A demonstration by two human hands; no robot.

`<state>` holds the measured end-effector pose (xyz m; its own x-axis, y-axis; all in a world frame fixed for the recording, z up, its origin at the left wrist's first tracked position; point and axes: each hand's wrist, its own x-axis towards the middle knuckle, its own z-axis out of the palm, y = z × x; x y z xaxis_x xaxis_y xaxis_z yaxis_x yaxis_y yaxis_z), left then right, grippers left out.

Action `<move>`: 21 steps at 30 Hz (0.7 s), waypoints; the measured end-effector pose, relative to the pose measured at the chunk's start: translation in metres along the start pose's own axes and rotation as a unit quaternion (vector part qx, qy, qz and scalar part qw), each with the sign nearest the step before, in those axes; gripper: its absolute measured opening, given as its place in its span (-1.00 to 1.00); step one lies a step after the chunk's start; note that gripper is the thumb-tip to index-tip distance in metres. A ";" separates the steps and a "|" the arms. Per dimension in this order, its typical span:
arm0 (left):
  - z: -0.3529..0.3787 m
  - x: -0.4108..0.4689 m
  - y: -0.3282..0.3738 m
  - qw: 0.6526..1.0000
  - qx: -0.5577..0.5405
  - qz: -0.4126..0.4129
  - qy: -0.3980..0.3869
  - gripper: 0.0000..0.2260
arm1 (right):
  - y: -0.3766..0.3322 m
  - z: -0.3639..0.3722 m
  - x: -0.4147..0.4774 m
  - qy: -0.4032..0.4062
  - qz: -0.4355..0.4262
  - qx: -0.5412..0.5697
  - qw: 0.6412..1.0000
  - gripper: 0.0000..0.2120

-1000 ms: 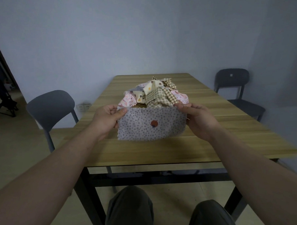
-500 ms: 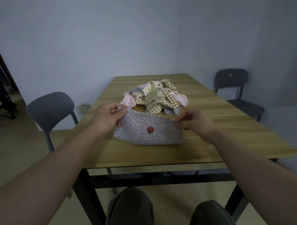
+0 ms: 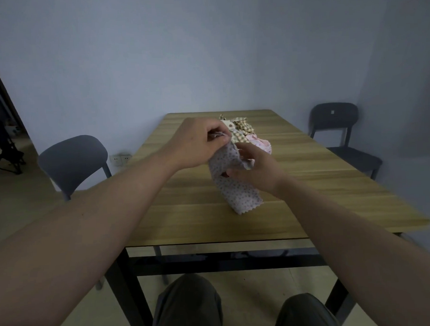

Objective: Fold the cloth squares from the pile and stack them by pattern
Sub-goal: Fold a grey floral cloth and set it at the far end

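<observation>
Grey dotted cloth (image 3: 237, 190) hangs pinched in the left hand (image 3: 198, 146), the right hand (image 3: 257, 169) gripping its middle.

bare table (image 3: 191, 213) near and left, cloth pile (image 3: 247, 134) blocking the far middle

Pile (image 3: 245, 132) on table (image 3: 186, 213); cloth (image 3: 237, 189) just in front, btwn left hand (image 3: 196, 146) & right hand (image 3: 257, 169). Chair (image 3: 73, 156) left of table, 2nd chair (image 3: 338, 130) right.
</observation>
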<state>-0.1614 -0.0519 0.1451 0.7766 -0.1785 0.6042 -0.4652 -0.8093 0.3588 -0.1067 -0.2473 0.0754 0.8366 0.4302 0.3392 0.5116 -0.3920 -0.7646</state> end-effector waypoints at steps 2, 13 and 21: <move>-0.002 0.002 0.002 1.000 -0.008 0.001 0.007 -0.85 | -0.007 0.001 0.001 0.033 -0.001 0.001 0.999 -0.54; -0.015 -0.003 -0.010 0.997 0.065 -0.023 0.033 -0.83 | -0.001 -0.008 -0.002 0.020 0.068 -0.194 0.978 -0.78; -0.012 -0.004 -0.024 0.994 0.064 -0.046 0.069 -0.85 | -0.015 -0.008 -0.007 0.074 0.019 -0.078 0.994 -0.73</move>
<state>-0.1582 -0.0252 0.1430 0.7437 -0.0283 0.6679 -0.3294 -0.8849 0.3293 -0.1188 -0.2506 0.0891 0.8696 0.2933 0.3972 0.4937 -0.5313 -0.6884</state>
